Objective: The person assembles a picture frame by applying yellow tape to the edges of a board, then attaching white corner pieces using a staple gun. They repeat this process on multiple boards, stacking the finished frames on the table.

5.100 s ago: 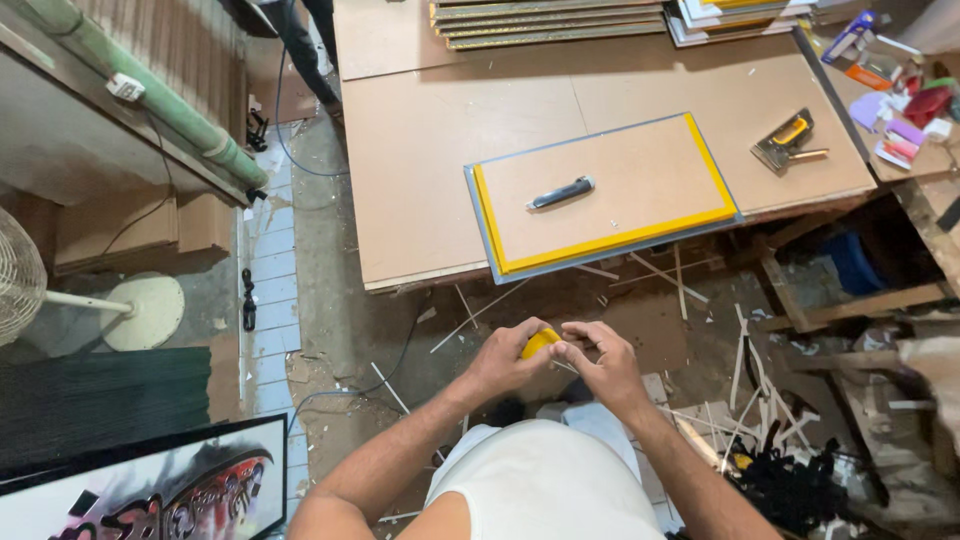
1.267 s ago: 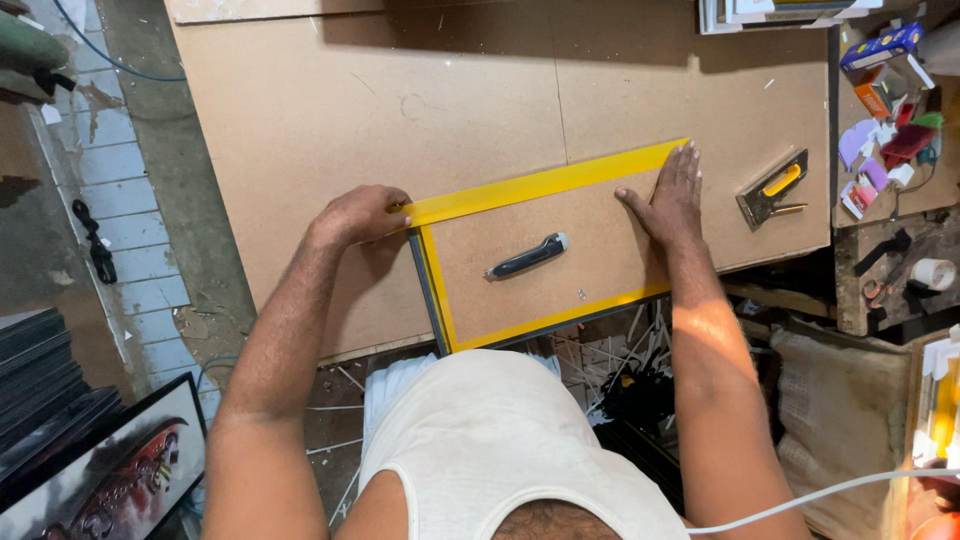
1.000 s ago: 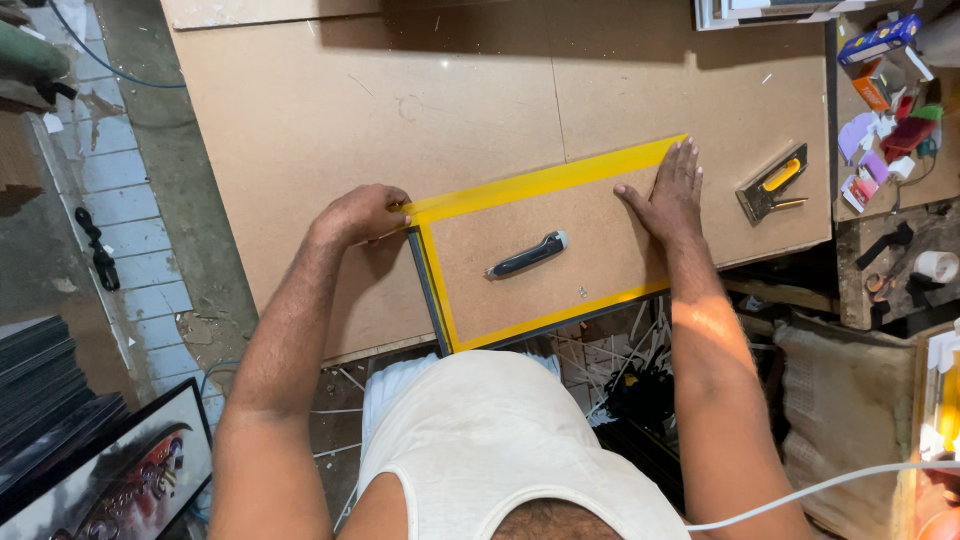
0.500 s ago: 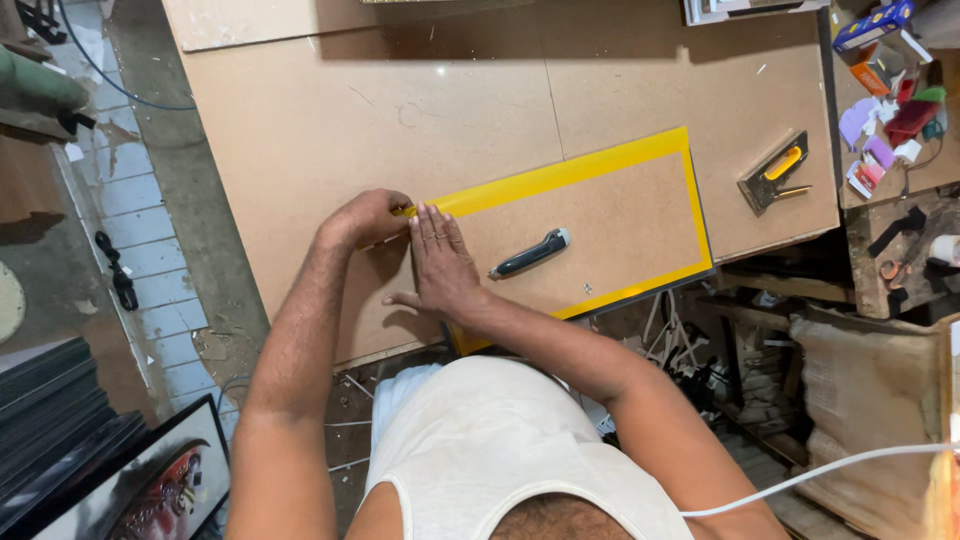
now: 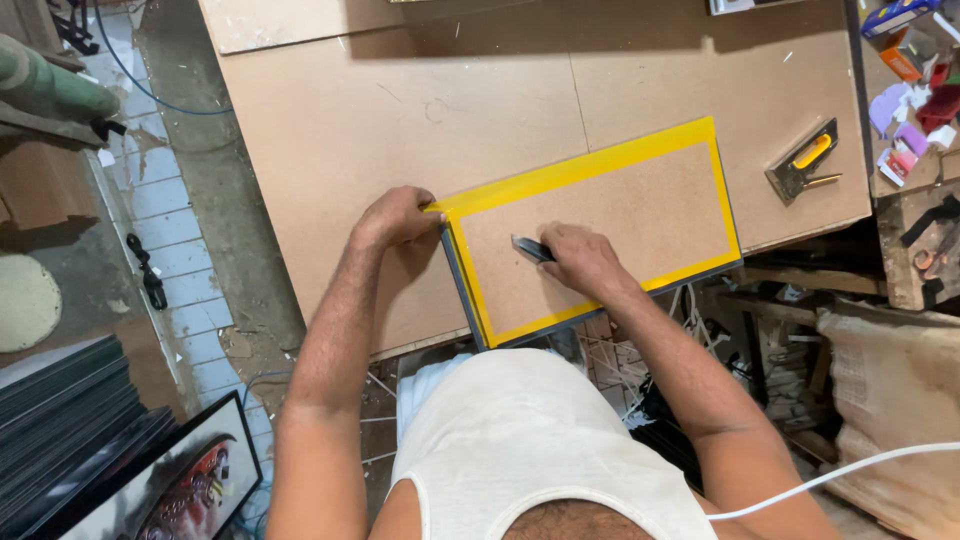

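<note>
A person seen from above leans over a brown bench (image 5: 420, 110). Near the front edge of the bench, right of its middle, lies a flat brown board (image 5: 600, 220) with a border of yellow tape (image 5: 580, 168) along its sides; its near long edge overhangs the front edge of the bench. The left hand (image 5: 395, 215) rests at the board's far left corner, fingers curled, fingertips pressing the end of the tape there. The right hand (image 5: 580, 258) lies on the board left of its centre, fingers closed around a dark slim tool (image 5: 530, 247), possibly a utility knife, though most of it is hidden under the hand. Near the right edge of the bench sits 1 staple gun (image 5: 802, 162) with a yellow grip, well apart from both hands. On the floor at lower left, a framed picture (image 5: 175, 490) leans beside a stack of dark frames (image 5: 60, 425).
</note>
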A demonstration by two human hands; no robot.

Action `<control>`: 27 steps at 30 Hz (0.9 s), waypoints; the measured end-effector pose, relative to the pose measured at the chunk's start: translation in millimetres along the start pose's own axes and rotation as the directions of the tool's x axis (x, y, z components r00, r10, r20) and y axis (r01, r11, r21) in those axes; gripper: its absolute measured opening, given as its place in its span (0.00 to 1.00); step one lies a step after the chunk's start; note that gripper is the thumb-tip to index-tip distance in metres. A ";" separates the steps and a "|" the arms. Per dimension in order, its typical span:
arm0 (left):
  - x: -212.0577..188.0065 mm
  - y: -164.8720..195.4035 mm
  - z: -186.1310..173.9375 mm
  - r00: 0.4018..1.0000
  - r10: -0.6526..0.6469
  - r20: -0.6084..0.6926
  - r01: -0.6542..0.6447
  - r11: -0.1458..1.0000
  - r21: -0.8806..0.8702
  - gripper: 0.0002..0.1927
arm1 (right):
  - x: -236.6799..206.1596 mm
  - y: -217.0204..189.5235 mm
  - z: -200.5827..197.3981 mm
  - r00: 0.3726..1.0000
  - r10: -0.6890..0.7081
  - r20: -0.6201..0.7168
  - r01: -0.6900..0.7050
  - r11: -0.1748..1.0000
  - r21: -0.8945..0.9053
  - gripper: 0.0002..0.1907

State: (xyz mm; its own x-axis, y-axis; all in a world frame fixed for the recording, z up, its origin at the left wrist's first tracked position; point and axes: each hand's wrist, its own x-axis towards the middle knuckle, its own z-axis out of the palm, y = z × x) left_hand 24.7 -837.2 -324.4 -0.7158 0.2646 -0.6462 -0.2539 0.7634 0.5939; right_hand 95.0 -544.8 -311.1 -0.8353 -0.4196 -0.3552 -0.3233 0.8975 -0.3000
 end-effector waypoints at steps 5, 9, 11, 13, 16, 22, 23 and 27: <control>7.9 -9.0 7.0 0.999 0.024 -0.037 -0.024 1.000 -0.002 0.18 | 25.2 -56.9 30.3 0.989 0.147 -0.022 -0.137 0.956 0.260 0.13; 15.1 -12.7 10.6 0.994 0.078 -0.070 -0.072 0.993 0.090 0.20 | 40.2 -88.6 35.2 0.973 0.100 -0.207 -0.029 0.946 0.322 0.15; 16.8 -14.0 11.1 1.000 0.001 -0.030 0.001 0.998 0.055 0.20 | 44.3 -95.9 33.6 0.975 0.108 -0.193 -0.038 0.942 0.335 0.16; 17.7 -14.4 11.0 0.997 0.049 -0.065 -0.041 0.992 0.117 0.19 | 46.9 -100.0 31.4 0.975 0.109 -0.192 -0.038 0.940 0.339 0.17; 17.8 -15.0 10.5 0.993 0.091 -0.077 -0.078 0.985 0.154 0.20 | 47.7 -103.0 29.6 0.987 0.102 -0.126 -0.058 0.948 0.312 0.17; 17.7 -13.6 9.2 0.994 0.081 -0.078 -0.068 0.985 0.155 0.20 | 50.2 -104.3 25.1 0.993 0.099 -0.069 -0.074 0.951 0.300 0.16; 17.2 -12.8 9.3 0.994 0.072 -0.079 -0.059 0.986 0.158 0.20 | 51.8 -104.0 23.5 0.992 0.110 -0.065 -0.085 0.949 0.304 0.16; 15.7 -8.7 9.3 0.992 0.085 -0.095 -0.068 0.982 0.175 0.20 | 57.2 -99.1 16.2 0.991 0.132 -0.025 -0.117 0.940 0.319 0.16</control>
State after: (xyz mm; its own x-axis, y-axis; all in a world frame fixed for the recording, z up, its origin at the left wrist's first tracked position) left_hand 21.6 -834.1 -344.1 -0.7933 0.2716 -0.5449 -0.0873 0.8350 0.5433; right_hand 86.5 -659.9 -316.1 -0.8818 -0.2936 -0.3691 -0.0639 0.8498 -0.5232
